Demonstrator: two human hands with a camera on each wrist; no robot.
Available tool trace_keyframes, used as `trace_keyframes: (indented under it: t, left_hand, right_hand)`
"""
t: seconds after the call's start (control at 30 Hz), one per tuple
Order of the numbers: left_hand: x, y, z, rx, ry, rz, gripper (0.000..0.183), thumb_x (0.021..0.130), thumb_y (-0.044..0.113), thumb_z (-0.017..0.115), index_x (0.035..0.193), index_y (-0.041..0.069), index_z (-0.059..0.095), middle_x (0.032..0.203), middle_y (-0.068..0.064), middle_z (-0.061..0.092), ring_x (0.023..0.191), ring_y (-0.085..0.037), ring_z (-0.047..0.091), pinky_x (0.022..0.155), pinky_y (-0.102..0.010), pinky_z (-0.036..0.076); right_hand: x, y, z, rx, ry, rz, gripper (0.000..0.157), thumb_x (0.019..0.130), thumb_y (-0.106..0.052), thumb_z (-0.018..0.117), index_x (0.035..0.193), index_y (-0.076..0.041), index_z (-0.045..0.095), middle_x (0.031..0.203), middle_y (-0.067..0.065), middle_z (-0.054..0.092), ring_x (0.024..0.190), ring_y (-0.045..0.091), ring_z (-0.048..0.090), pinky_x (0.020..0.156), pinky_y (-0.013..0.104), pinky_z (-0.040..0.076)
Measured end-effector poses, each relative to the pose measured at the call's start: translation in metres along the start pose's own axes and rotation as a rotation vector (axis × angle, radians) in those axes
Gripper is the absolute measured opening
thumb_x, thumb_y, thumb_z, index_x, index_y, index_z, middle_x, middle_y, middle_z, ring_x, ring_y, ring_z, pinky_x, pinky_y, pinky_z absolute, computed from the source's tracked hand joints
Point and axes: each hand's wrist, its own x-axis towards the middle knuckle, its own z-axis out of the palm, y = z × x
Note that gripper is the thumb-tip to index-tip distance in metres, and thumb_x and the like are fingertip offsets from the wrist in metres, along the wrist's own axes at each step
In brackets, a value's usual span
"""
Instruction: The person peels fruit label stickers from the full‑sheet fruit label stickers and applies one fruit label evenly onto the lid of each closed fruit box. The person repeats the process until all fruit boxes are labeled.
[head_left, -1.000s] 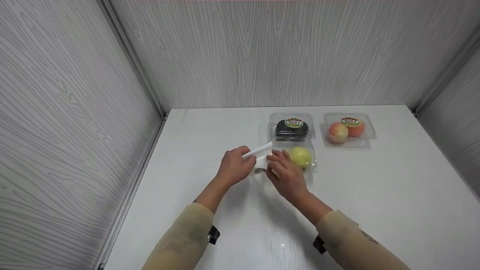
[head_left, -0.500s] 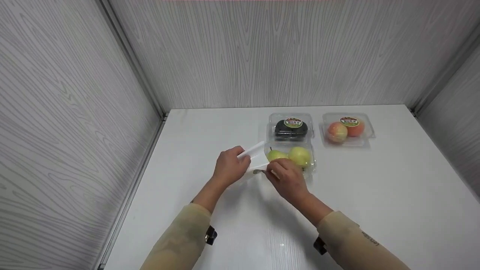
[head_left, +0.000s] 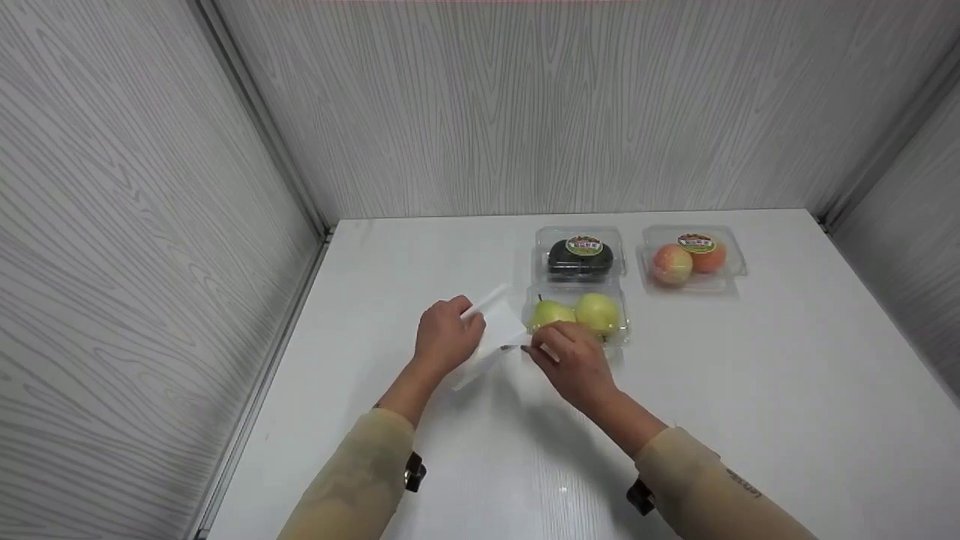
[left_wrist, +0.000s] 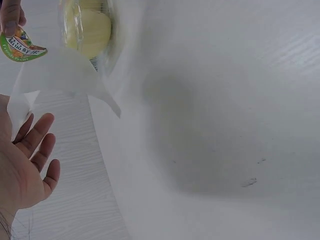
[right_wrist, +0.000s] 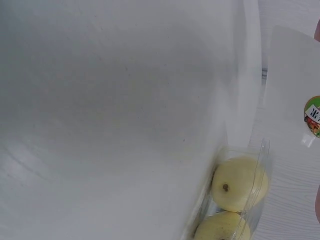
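My left hand (head_left: 448, 336) holds a curled sheet of white sticker backing paper (head_left: 501, 324) above the table. Its other fingers spread loosely in the left wrist view. Just right of the sheet, my right hand (head_left: 574, 356) pinches a round fruit label sticker (left_wrist: 22, 50) at its edge. The sticker has a green rim and a fruit picture, and it curls against the paper's edge in the left wrist view. Right behind my right hand sits a clear plastic box (head_left: 624, 339) with two pears (head_left: 598, 313), no sticker showing on its lid.
Behind the pears, a clear box (head_left: 541, 234) holds dark fruit (head_left: 566, 264) under a label. To its right, another labelled clear box (head_left: 731, 283) holds peach-like fruit (head_left: 673, 265). Grey wood-grain panels (head_left: 480, 112) enclose the white table (head_left: 390, 285) at the back and sides.
My left hand has drawn the backing paper left and slightly toward me, uncovering the left pear. My right hand stays nearly in place, its fingers now closed together at the sticker.
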Motion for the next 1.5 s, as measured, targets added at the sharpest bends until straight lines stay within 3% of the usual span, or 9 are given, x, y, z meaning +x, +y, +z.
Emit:
trace_keyframes:
  t: [0.23, 0.5, 0.63, 0.8, 1.13, 1.5]
  left_hand:
    - [-0.001, -0.011, 0.001, 0.007, 0.019, -0.053, 0.019, 0.097, 0.019, 0.062, 0.097, 0.006, 0.075, 0.094, -0.011, 0.073, 0.089, -0.028, 0.064, 0.083, -0.046, 0.054]
    - [-0.002, -0.027, 0.003, 0.002, 0.049, -0.096, 0.017, 0.095, 0.016, 0.063, 0.090, 0.004, 0.074, 0.094, -0.013, 0.074, 0.086, -0.028, 0.065, 0.082, -0.047, 0.055]
    - [-0.001, -0.035, 0.004, -0.022, 0.012, -0.117, 0.018, 0.094, 0.016, 0.063, 0.092, 0.004, 0.076, 0.095, -0.013, 0.073, 0.084, -0.027, 0.064, 0.081, -0.047, 0.055]
    - [0.001, -0.044, 0.006, -0.012, -0.035, -0.145, 0.020, 0.094, 0.016, 0.064, 0.098, 0.002, 0.078, 0.102, -0.014, 0.073, 0.094, -0.029, 0.064, 0.089, -0.048, 0.054]
    - [0.004, -0.069, 0.010, 0.228, 0.012, -0.048, 0.025, 0.096, 0.016, 0.068, 0.114, 0.000, 0.075, 0.125, -0.017, 0.070, 0.128, -0.038, 0.056, 0.101, -0.057, 0.047]
    - [0.012, -0.091, 0.020, 0.507, -0.016, -0.043, 0.041, 0.099, 0.023, 0.070, 0.128, -0.006, 0.065, 0.143, -0.028, 0.052, 0.142, -0.044, 0.039, 0.107, -0.062, 0.040]
  right_hand:
    - [-0.002, -0.002, -0.001, 0.028, -0.012, 0.035, 0.027, 0.080, -0.003, 0.093, 0.086, -0.012, 0.068, 0.084, -0.002, 0.068, 0.079, 0.019, 0.066, 0.071, 0.038, 0.052]
    - [-0.004, -0.004, -0.004, 0.044, -0.002, 0.036, 0.027, 0.079, -0.002, 0.093, 0.085, -0.011, 0.068, 0.082, -0.002, 0.068, 0.077, 0.017, 0.065, 0.068, 0.038, 0.052]
    - [-0.004, -0.003, -0.008, 0.041, 0.000, 0.059, 0.027, 0.079, -0.002, 0.092, 0.086, -0.011, 0.068, 0.082, -0.001, 0.068, 0.076, 0.017, 0.065, 0.069, 0.038, 0.052]
    - [-0.005, -0.002, -0.013, 0.035, 0.003, 0.081, 0.025, 0.080, -0.003, 0.092, 0.087, -0.010, 0.069, 0.082, 0.000, 0.068, 0.076, 0.018, 0.064, 0.069, 0.039, 0.053]
    - [-0.006, 0.003, -0.020, 0.024, 0.020, 0.135, 0.025, 0.081, -0.001, 0.090, 0.087, -0.010, 0.068, 0.084, 0.001, 0.070, 0.079, 0.020, 0.066, 0.070, 0.042, 0.053]
    - [-0.005, 0.013, -0.031, 0.030, 0.014, 0.269, 0.018, 0.088, -0.006, 0.087, 0.092, -0.010, 0.071, 0.088, 0.001, 0.071, 0.083, 0.017, 0.068, 0.070, 0.040, 0.056]
